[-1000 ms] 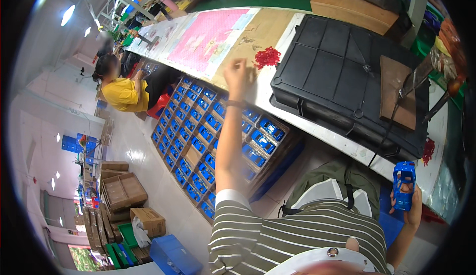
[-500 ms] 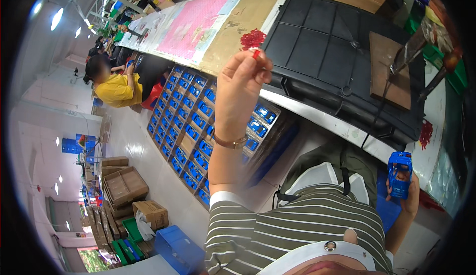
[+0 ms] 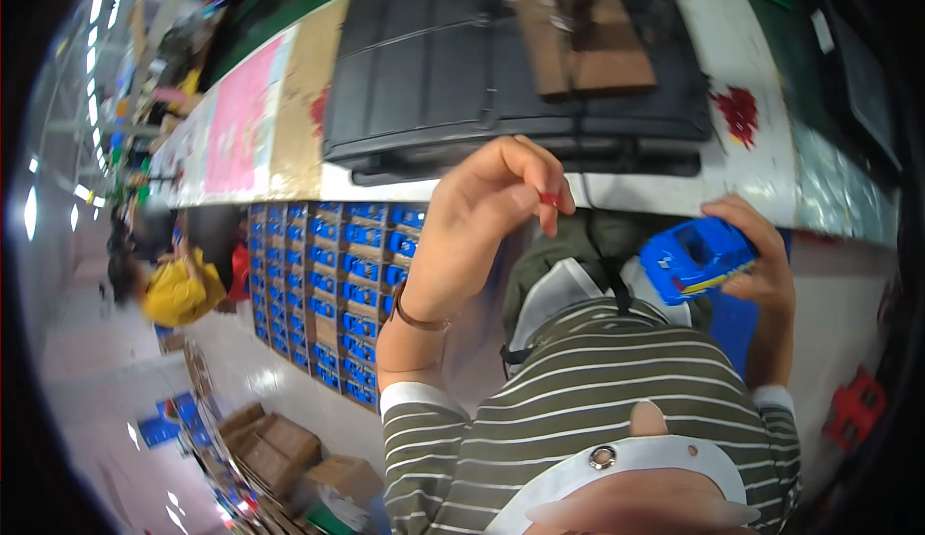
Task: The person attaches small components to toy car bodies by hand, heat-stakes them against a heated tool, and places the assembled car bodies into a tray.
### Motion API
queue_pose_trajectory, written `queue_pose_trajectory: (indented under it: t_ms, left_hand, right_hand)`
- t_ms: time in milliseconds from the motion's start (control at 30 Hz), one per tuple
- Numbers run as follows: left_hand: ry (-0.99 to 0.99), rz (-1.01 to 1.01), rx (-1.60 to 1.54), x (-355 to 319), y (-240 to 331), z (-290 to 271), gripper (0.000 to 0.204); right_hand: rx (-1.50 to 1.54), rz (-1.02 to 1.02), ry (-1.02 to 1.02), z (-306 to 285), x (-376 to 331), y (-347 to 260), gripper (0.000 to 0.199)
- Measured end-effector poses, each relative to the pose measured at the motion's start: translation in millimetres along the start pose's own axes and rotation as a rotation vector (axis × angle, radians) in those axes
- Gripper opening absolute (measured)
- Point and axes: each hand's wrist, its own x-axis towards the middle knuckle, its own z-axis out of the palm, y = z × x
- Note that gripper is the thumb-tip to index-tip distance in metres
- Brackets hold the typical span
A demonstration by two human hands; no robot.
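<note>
One red piece: was held in a narrow pinch by the left hand.
Blue toy car: was gripped at its right end by the right hand, near the front edge of the worktop.
Piece to car: car was set rightward and slightly nearer the striped shirt; no contact was seen.
Car's long axis: was laid roughly left to right, left end canted shirtward.
Car's look: glossy shell, dark window openings, yellow-and-red streak along the shirtward edge; finer marks were blurred.

Workshop with long workbench, compartmented tray
</note>
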Motion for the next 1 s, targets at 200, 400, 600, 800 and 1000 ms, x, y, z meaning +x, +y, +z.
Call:
queue_pose_trajectory:
  t_ms: [200, 400, 600, 800, 1000]
  left_hand:
    - [-0.339, -0.167, 0.055, -2.8, -28.1, 35.6, 0.006]
    - [-0.631, -0.264, 0.121, 4.7, -36.0, 38.8, 0.008]
    - [-0.647, -0.279, 0.126, -4.0, -45.1, 41.6, 0.008]
    - [-0.536, -0.316, 0.081, -10.2, -52.8, 41.3, 0.008]
    - [-0.415, -0.310, 0.046, -16.2, -57.6, 44.3, 0.005]
  right_hand:
    - [-0.040, -0.292, -0.053, -8.2, 0.6, 15.7, 0.059]
    - [0.024, -0.311, -0.115, -17.6, -2.9, 32.8, 0.059]
    - [0.212, -0.264, -0.087, -9.4, -5.9, 50.5, 0.064]
    - [0.243, -0.236, -0.041, -0.1, -9.6, 53.6, 0.067]
    - [0.253, -0.197, -0.024, 4.7, -12.0, 53.4, 0.067]
